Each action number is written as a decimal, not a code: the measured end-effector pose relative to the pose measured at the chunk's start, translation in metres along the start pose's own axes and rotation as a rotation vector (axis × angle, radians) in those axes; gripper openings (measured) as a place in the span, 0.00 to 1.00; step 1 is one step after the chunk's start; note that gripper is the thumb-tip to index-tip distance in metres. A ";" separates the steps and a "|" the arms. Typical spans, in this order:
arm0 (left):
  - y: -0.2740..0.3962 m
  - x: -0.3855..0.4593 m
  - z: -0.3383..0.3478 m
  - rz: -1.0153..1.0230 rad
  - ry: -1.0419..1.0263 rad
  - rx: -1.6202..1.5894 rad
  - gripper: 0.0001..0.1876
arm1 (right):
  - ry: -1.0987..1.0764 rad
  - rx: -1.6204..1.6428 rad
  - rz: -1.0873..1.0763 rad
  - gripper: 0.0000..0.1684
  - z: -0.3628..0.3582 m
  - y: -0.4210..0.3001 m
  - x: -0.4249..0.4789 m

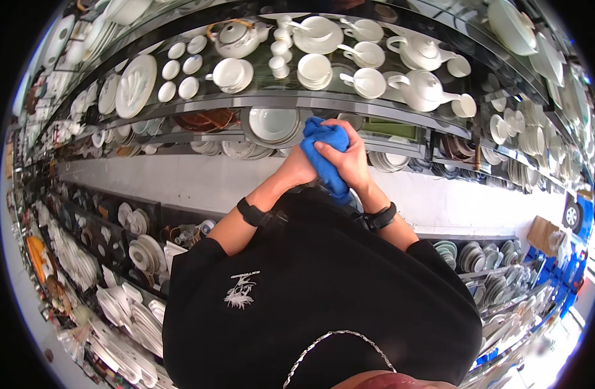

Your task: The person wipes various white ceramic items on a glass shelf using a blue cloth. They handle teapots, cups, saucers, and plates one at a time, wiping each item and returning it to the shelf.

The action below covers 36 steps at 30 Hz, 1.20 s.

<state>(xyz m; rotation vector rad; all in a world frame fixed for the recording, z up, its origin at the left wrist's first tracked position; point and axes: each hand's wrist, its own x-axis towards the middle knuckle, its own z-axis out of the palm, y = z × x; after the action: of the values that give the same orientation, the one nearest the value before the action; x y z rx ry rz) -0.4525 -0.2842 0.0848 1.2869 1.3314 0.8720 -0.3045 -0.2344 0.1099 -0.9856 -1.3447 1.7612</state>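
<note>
A crumpled blue cloth (329,153) is held between both hands in front of the chest. My left hand (300,165) grips it from the left side, its fingers mostly hidden by the cloth. My right hand (348,153) closes over the cloth from the right, thumb lying across it. Whatever may be inside the cloth cannot be seen. Just beyond the hands runs the shelf edge, with white stacked bowls (314,70) above it. A stack of white plates (273,124) lies on the lower shelf, close to the left of the cloth.
White teapots (422,90), spouted and lidded, share the glass shelf with cups (369,82), small bowls (188,87) and an upright oval plate (136,86). Behind the body, more racks hold plates (147,254). A cardboard box (545,236) stands at the far right.
</note>
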 end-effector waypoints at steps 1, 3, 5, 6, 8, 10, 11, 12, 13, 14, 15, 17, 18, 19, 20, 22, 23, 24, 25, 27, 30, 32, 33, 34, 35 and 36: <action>0.000 -0.002 -0.001 0.047 -0.014 -0.049 0.17 | -0.016 0.002 0.001 0.25 -0.002 0.001 0.001; 0.009 -0.008 0.000 -0.062 -0.014 -0.226 0.18 | -0.045 0.029 0.004 0.25 -0.003 -0.001 -0.001; 0.025 -0.013 -0.002 -0.191 -0.040 -0.353 0.19 | -0.071 0.017 -0.019 0.25 -0.003 0.000 -0.001; 0.020 -0.013 0.000 -0.130 -0.015 -0.343 0.15 | -0.078 0.006 -0.032 0.25 -0.003 0.000 -0.001; 0.011 -0.017 -0.008 -0.393 -0.170 -0.424 0.13 | -0.115 -0.007 -0.021 0.25 -0.003 0.002 -0.002; 0.003 -0.022 -0.014 -0.513 -0.290 -0.566 0.11 | -0.146 -0.030 -0.024 0.26 -0.003 0.001 0.000; -0.001 -0.027 -0.016 -0.506 -0.325 -0.669 0.10 | -0.165 -0.047 -0.024 0.26 -0.001 0.000 0.000; -0.004 -0.031 -0.018 -0.494 -0.361 -0.773 0.10 | -0.185 -0.066 -0.026 0.26 0.002 -0.007 0.002; -0.009 -0.033 -0.019 -0.490 -0.376 -0.830 0.09 | -0.205 -0.085 -0.028 0.26 0.005 -0.011 0.003; -0.014 -0.035 -0.021 -0.487 -0.391 -0.887 0.09 | -0.219 -0.087 -0.049 0.27 0.009 -0.013 0.005; -0.015 -0.037 -0.024 -0.483 -0.406 -0.945 0.09 | -0.234 -0.091 -0.069 0.27 0.014 -0.014 0.008; -0.017 -0.043 -0.033 -0.448 -0.482 -0.997 0.06 | -0.266 -0.070 -0.082 0.27 0.023 -0.016 0.012; -0.020 -0.045 -0.039 -0.409 -0.561 -1.031 0.05 | -0.285 -0.042 -0.075 0.27 0.029 -0.015 0.015; -0.023 -0.048 -0.047 -0.370 -0.640 -1.064 0.04 | -0.303 -0.014 -0.067 0.27 0.036 -0.015 0.017; -0.025 -0.053 -0.055 -0.253 -0.724 -1.013 0.05 | -0.320 0.031 -0.079 0.26 0.046 -0.014 0.018; -0.021 -0.065 -0.072 -0.365 -0.687 -1.040 0.05 | -0.332 0.108 -0.025 0.25 0.063 -0.008 0.021; -0.022 -0.070 -0.080 -0.422 -0.668 -1.052 0.06 | -0.338 0.147 0.002 0.25 0.071 -0.004 0.022; -0.023 -0.075 -0.087 -0.421 -0.637 -1.050 0.06 | -0.334 0.173 0.017 0.26 0.080 0.003 0.024; -0.024 -0.078 -0.096 -0.415 -0.642 -1.029 0.06 | -0.287 0.194 0.011 0.26 0.089 0.007 0.025; -0.024 -0.081 -0.116 -0.403 -0.649 -0.991 0.06 | -0.194 0.232 0.002 0.27 0.107 0.014 0.027; -0.024 -0.083 -0.138 -0.269 -0.559 -1.006 0.12 | 0.073 0.337 0.097 0.30 0.129 0.021 0.034; -0.024 -0.080 -0.155 -0.195 -0.446 -1.031 0.15 | 0.187 0.575 0.187 0.35 0.143 0.023 0.036; -0.009 -0.081 -0.168 -0.211 -0.357 -0.963 0.14 | 0.163 0.667 0.111 0.32 0.153 0.020 0.034; -0.009 -0.079 -0.172 -0.163 -0.309 -0.994 0.14 | 0.146 0.753 0.130 0.31 0.158 0.021 0.031; -0.010 -0.075 -0.175 -0.116 -0.262 -1.025 0.14 | 0.129 0.839 0.150 0.30 0.160 0.022 0.030; -0.010 -0.071 -0.176 -0.101 -0.183 -1.020 0.13 | 0.101 0.919 0.202 0.29 0.161 0.026 0.029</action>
<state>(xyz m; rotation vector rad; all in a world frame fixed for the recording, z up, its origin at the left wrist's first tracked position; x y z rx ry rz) -0.6333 -0.3278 0.1222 0.4690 0.6160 1.1118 -0.4620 -0.2858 0.1080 -0.6631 -0.2662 2.1137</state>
